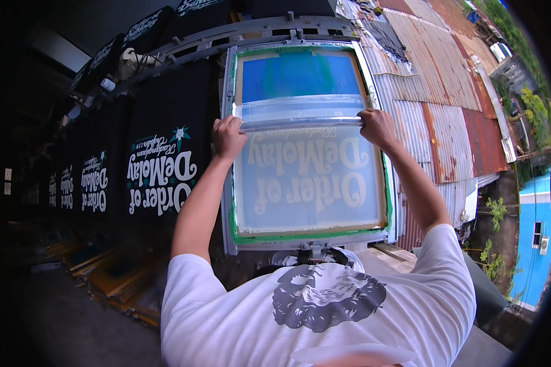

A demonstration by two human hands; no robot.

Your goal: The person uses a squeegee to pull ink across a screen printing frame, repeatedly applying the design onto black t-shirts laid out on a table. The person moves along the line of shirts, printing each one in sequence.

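A long, pale squeegee (300,125) lies across the middle of a printing screen (312,223). My left hand (229,137) is closed round its left end, and my right hand (376,127) grips the right end. The squeegee seems to rest on the mesh. Below it, pale lettering appears upside down through a whitish film. Above it, the mesh is bright blue with a green patch, and a white band of ink runs just beyond the blade. Green tape lines the inside of the metal frame (228,208). What lies under the screen is mostly hidden.
Black shirts (159,110) with white lettering and green leaf shapes hang or lie in a row to the left. A metal rail (269,25) runs behind the screen. Stacked wooden-framed screens (116,272) sit low at left. Rusty corrugated roofs (441,79) spread out at right.
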